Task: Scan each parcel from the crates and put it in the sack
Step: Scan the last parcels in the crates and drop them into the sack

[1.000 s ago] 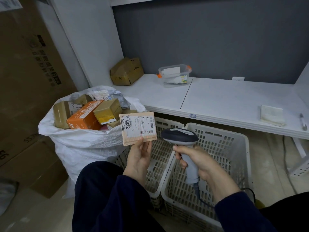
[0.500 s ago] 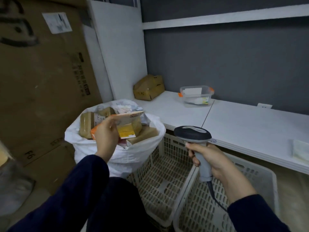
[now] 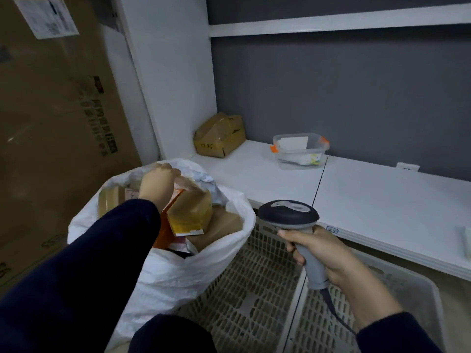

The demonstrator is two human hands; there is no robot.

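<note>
The white sack (image 3: 178, 276) stands open at the left, filled with several parcels, among them a yellow-brown box (image 3: 191, 212) and an orange box (image 3: 163, 233). My left hand (image 3: 158, 183) is down over the sack's mouth, its fingers curled on a flat tan parcel (image 3: 184, 184) that lies on the boxes. My right hand (image 3: 323, 253) grips the handle of the grey barcode scanner (image 3: 288, 215) above the crates. The two white perforated crates, left (image 3: 244, 289) and right (image 3: 407, 289), show no parcels inside.
A low white shelf (image 3: 382, 200) runs behind the crates, carrying a battered cardboard box (image 3: 219, 136) and a clear plastic tub (image 3: 300, 151). A large brown carton (image 3: 51, 123) walls off the left side. The scanner's cable trails down into the right crate.
My left hand carried the flat labelled parcel from in front of the scanner leftward into the sack's mouth. The view swung left and up; the scanner hand stayed roughly still.
</note>
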